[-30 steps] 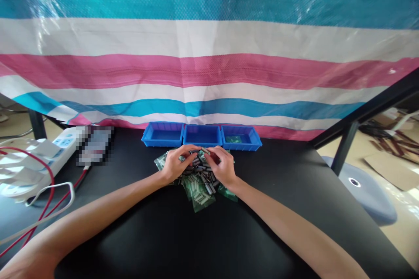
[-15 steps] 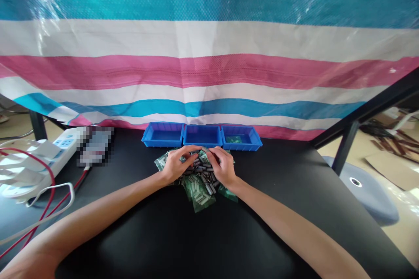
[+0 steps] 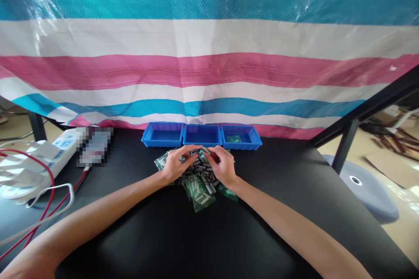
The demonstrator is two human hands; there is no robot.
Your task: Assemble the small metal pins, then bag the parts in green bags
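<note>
A heap of small dark cylindrical parts and green packets lies on the black table just in front of three blue bins. My left hand rests on the heap's left side, fingers curled over the parts. My right hand covers the right side, fingers bent and pinched at the top of the heap. The fingertips of both hands nearly meet above the pile. What they grip is too small to make out. The right blue bin holds a green packet; the left bin and middle bin look bare.
A white power strip with red and white cables lies at the left, beside a blurred flat object. A striped tarp hangs behind the bins. A black frame post and a grey stool stand at the right.
Both hands stayed on the heap; the right hand's fingers shifted slightly toward the left hand at the pile's top. The view barely moved.
</note>
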